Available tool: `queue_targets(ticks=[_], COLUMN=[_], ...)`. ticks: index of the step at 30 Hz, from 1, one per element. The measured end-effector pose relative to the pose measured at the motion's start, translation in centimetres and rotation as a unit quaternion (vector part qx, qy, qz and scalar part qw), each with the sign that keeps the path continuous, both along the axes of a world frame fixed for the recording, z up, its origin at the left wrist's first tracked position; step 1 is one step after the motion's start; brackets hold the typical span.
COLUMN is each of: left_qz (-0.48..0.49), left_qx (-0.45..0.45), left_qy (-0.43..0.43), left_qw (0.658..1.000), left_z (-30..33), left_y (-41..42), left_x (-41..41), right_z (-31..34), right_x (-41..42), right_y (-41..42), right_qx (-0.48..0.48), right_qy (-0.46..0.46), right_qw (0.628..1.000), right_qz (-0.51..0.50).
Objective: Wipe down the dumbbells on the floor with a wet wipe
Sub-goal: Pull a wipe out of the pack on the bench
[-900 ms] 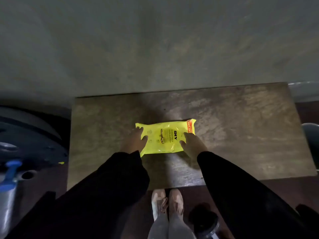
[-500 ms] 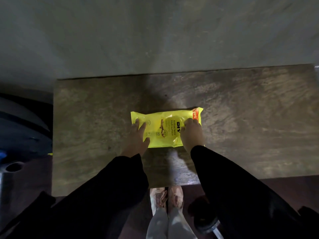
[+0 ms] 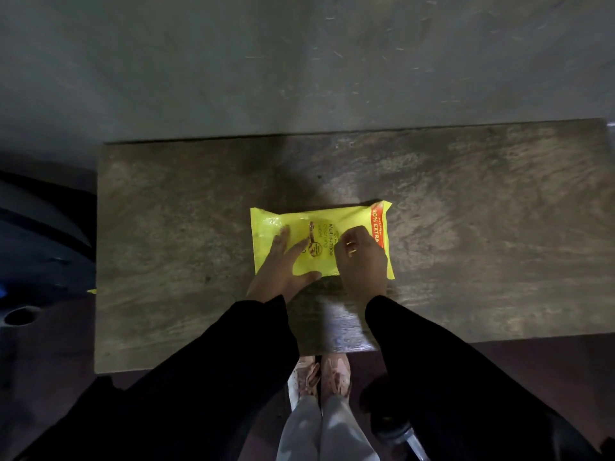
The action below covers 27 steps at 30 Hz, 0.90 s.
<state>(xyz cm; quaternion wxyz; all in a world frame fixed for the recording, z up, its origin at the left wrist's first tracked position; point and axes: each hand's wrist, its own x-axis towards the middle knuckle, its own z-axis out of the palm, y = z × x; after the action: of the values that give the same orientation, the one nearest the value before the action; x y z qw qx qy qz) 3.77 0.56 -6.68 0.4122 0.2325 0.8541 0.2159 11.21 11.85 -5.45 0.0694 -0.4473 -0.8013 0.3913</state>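
Early stage: no wipe is out yet, nothing is wiped. You have everything left to do: open the pack, pull a wipe, get down to the floor, wipe each dumbbell.

Nearest you, at the bottom right of view, one dumbbell point(image 3: 397, 431) sits on the dark floor just beside your shoes point(image 3: 321, 377). It looks like a dark rounded head with a metallic bar; it is mostly hidden by your sleeve, so I can't judge the finish. I can't see any other dumbbells.

Next out is the wooden bench top point(image 3: 166, 244): flat, rectangular, worn streaky grain, a slight sheen along its near edge.

The wet wipe pack point(image 3: 319, 242) lies flat around the middle of that top, a bit closer to the near edge. It is glossy yellow film, soft and pillow-shaped, crinkled at the sealed ends, with an orange band on its right end.

Your left hand point(image 3: 281, 269) lies flat on the pack's left half, fingers straight, pinning it. Your right hand point(image 3: 361, 257) has its fingers curled and is picking at the pack's top face, probably at the seal flap; I can't tell whether it has lifted.

Beyond the far edge is a bare grey wall point(image 3: 299, 61), matte and scuffed.
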Motion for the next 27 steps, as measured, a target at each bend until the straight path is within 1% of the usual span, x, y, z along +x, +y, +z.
queue_targets(ticks=[2,4,6,8,10,11,13,14,16,17,19,21,25,27], left_qz=[-0.004,0.019,0.092,0.154,0.192,0.198,0.195,0.204,0.232,0.240,0.247,0.241,0.235,0.233], left_qx=[0.002,0.018,0.066,0.108,0.127,0.115,0.077,0.066,0.052,0.044,0.040,0.047,0.030,0.015], left_qy=[-0.003,-0.030,-0.084,-0.105,-0.101,-0.088,-0.044,-0.037,-0.049,-0.056,-0.063,-0.061,-0.046,-0.041], left_qw=[1.000,0.999,0.990,0.976,0.968,0.969,0.977,0.976,0.970,0.968,0.966,0.967,0.970,0.972], left_z=[-0.5,-1.0,-1.1,-1.0,-1.0,-0.8,-0.6,-0.4,-0.5,-0.3,-0.3,-0.1,0.5,0.4], left_y=[0.1,0.1,-0.1,-0.4,-0.4,-0.3,-0.2,-0.2,-0.3,-0.4,-0.6,-0.7,-0.4,-0.3], left_x=[0.2,0.5,0.6,0.7,0.6,0.5,0.4,0.2,0.2,0.2,0.2,0.2,0.2,0.3], right_z=[0.3,0.8,1.4,1.7,1.7,1.7,1.4,1.1,0.2,-0.3,-1.4,-1.9,-1.7,-1.7], right_x=[0.0,-0.2,-0.6,-1.1,-1.4,-1.5,-1.3,-1.2,-0.8,-0.5,-0.2,-0.1,-1.3,-1.9], right_y=[-0.5,-1.1,-1.8,-2.6,-3.1,-3.2,-2.8,-2.5,-1.5,-1.0,-0.4,-0.2,0.1,0.3], right_qx=[-0.015,-0.057,-0.087,-0.101,-0.117,-0.122,-0.117,-0.105,-0.059,-0.032,0.014,0.053,0.119,0.160], right_qy=[0.025,0.058,0.100,0.127,0.132,0.133,0.133,0.128,0.091,0.054,-0.030,-0.094,-0.162,-0.188], right_qw=[1.000,0.997,0.991,0.985,0.981,0.980,0.983,0.986,0.994,0.998,0.993,0.973,0.939,0.915], right_qz=[0.008,0.004,0.019,0.054,0.081,0.083,0.056,0.031,0.001,0.016,0.111,0.203,0.279,0.320])
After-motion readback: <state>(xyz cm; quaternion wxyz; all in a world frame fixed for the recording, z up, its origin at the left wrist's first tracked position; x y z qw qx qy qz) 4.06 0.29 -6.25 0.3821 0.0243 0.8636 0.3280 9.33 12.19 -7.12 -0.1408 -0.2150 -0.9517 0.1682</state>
